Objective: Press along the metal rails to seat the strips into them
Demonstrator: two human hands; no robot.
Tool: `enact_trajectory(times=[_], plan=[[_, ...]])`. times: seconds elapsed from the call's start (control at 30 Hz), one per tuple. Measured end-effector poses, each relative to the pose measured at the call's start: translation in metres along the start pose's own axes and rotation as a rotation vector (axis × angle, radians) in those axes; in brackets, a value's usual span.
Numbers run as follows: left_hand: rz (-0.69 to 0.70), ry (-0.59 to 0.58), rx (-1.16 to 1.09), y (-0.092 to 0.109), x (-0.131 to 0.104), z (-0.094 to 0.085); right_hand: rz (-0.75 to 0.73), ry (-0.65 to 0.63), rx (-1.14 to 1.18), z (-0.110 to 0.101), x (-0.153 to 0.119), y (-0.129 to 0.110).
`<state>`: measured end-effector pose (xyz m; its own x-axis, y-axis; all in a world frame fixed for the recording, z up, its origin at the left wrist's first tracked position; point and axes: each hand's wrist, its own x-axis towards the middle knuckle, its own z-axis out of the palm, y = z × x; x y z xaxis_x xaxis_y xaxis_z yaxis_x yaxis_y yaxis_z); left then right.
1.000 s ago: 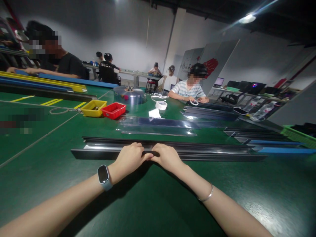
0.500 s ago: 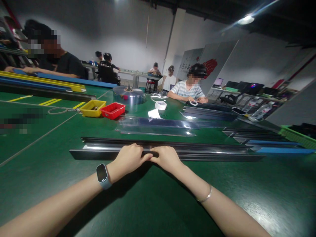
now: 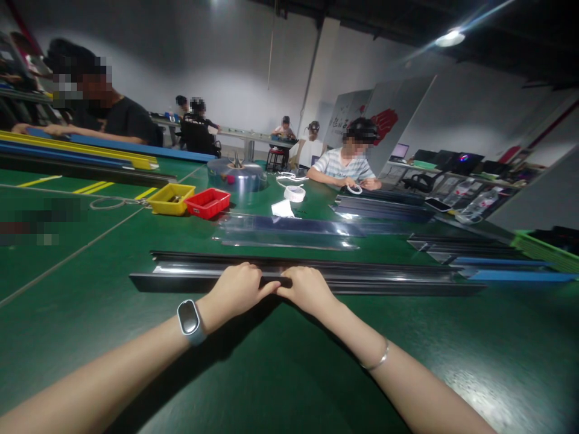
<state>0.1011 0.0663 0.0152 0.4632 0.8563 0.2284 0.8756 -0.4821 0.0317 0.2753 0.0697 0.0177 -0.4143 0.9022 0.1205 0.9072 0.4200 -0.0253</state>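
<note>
A long black channel-shaped profile (image 3: 398,284) lies across the green table in front of me, with a shiny clear strip (image 3: 181,266) along its inside. My left hand (image 3: 239,289) grips its near wall just left of the middle, thumb on the near side and fingers curled over into the channel. Close beside it, my right hand (image 3: 307,289) holds the same wall, the two thumbs almost meeting. The fingertips of both hands are hidden behind the hands themselves.
Clear plastic strips (image 3: 289,234) lie beyond the profile. Farther back are a yellow bin (image 3: 169,202), a red bin (image 3: 208,204), a tape roll (image 3: 295,193) and a coil of clear strip (image 3: 237,175). More profiles (image 3: 493,250) lie at right. Co-workers sit across and at left.
Almost nothing differs. Both hands keep their place on the profile, and the view has shifted only very slightly.
</note>
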Motion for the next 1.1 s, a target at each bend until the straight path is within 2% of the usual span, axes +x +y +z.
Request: enact_trajectory(times=[0.27, 0.57, 0.9, 1.1], plan=[[0.034, 0.018, -0.013, 0.0000, -0.0019, -0.0017, -0.016, 0.026, -0.046, -0.0040, -0.0045, -0.0007], [0.055, 0.036, -0.015, -0.0001, -0.0013, 0.0004, -0.022, -0.009, -0.020, -0.0016, -0.0046, 0.0039], [0.057, -0.007, -0.005, -0.0032, 0.0004, -0.0006, -0.062, 0.043, -0.037, -0.0055, -0.0051, 0.0048], [0.030, -0.065, 0.019, -0.0043, 0.0019, -0.0023, -0.035, -0.007, -0.048, -0.0072, -0.0052, 0.0063]])
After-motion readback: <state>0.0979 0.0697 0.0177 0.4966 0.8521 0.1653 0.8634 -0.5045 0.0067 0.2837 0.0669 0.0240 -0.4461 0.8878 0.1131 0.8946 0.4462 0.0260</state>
